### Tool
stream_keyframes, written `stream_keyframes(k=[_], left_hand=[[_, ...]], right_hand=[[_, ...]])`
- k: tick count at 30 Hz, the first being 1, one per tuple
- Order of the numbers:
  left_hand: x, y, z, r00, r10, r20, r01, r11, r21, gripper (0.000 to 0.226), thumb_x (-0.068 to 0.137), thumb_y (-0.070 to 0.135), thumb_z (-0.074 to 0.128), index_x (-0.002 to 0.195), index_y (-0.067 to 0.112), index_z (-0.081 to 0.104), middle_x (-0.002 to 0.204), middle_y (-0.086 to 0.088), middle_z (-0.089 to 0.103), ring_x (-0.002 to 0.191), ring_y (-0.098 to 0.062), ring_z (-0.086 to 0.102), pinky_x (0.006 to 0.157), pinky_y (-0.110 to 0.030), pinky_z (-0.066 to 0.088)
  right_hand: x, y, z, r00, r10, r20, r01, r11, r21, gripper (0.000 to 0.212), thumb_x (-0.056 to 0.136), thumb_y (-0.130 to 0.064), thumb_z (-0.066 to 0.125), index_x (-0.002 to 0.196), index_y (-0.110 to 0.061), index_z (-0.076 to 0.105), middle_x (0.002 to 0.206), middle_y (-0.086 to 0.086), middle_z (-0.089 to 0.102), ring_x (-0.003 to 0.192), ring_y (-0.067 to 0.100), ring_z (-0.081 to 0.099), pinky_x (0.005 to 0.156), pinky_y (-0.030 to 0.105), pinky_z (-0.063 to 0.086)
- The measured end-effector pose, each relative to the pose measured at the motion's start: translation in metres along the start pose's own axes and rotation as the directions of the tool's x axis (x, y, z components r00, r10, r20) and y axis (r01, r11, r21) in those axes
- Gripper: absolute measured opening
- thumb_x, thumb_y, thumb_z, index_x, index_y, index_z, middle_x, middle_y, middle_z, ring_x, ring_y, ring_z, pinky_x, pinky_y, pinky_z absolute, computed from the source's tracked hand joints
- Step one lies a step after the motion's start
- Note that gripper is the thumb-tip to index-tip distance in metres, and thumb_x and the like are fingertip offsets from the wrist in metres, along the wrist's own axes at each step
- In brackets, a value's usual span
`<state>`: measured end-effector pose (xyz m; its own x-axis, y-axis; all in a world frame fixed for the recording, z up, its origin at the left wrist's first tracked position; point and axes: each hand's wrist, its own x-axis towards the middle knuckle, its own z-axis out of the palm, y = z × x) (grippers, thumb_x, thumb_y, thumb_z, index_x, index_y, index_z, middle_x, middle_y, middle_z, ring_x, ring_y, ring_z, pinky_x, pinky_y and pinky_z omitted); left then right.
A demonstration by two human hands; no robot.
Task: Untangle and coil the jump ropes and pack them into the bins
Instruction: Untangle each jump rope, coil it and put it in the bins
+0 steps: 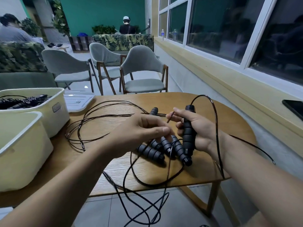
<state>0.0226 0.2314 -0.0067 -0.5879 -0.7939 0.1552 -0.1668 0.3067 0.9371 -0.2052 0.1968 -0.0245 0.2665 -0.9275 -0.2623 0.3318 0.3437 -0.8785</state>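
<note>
Beyond the round-ended wooden table (164, 100), 3 grey-green chairs (65, 63) (105, 54) (141, 63) with wooden legs. Behind them a leaf-print sofa (124, 41) and a person in a pale cap (127, 27). Far left, a person in grey (11, 32). On the yellow windowsill (213, 69), 2 water bottles (162, 34) (174, 34); nearer, a dark phone (293, 108).

The right hand (199, 128) grips a black handle (188, 133) upright. The left hand (139, 130), fingers curled, sits over loose handles (151, 151) among tangled ropes (91, 122) on the bench (229, 122).
</note>
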Motion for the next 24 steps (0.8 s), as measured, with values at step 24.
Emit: stream_keyframes(k=[24], left_hand=[[0.028, -0.007, 0.028, 0.917, -0.39, -0.089, 0.31, 0.834, -0.455, 0.04, 0.099, 0.041, 0.07, 0.11, 0.003, 0.075, 0.074, -0.016, 0.06, 0.059, -0.022, 0.056, 0.051, -0.027, 0.049]], right_hand=[[-0.04, -0.002, 0.012, 0.911, 0.157, 0.382, 0.089, 0.83, -0.551, 0.033, 0.096, -0.009, 0.075, 0.122, 0.008, 0.064, 0.108, 0.03, 0.075, 0.061, 0.018, 0.059, 0.058, 0.027, 0.046]])
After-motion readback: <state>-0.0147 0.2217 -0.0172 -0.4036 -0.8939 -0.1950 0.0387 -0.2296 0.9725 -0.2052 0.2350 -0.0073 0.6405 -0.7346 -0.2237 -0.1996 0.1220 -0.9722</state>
